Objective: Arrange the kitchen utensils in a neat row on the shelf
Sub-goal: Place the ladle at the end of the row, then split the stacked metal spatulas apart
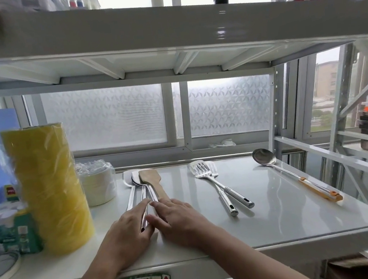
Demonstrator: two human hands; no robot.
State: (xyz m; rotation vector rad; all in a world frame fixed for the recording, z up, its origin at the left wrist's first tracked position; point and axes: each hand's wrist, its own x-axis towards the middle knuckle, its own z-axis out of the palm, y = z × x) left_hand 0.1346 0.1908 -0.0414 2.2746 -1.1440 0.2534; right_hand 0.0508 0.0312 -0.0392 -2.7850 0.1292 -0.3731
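Observation:
On the white shelf (279, 215) a bunch of utensils lies left of the middle: a wooden spatula (150, 177), a steel spoon (135, 179) and a steel turner (126, 177), handles toward me. My left hand (129, 232) and my right hand (178, 220) rest flat on their handles, fingers together, pressing from both sides. Two slotted steel spatulas (204, 168) lie crossed to the right. A steel ladle (264, 156) with an orange handle lies at the far right, angled.
A tall yellow wrapped roll (48, 189) stands at the left with a stack of white paper bowls (97, 186) behind it. Small boxes and bottles (12, 227) crowd the left edge. The upper shelf (166, 29) hangs close overhead.

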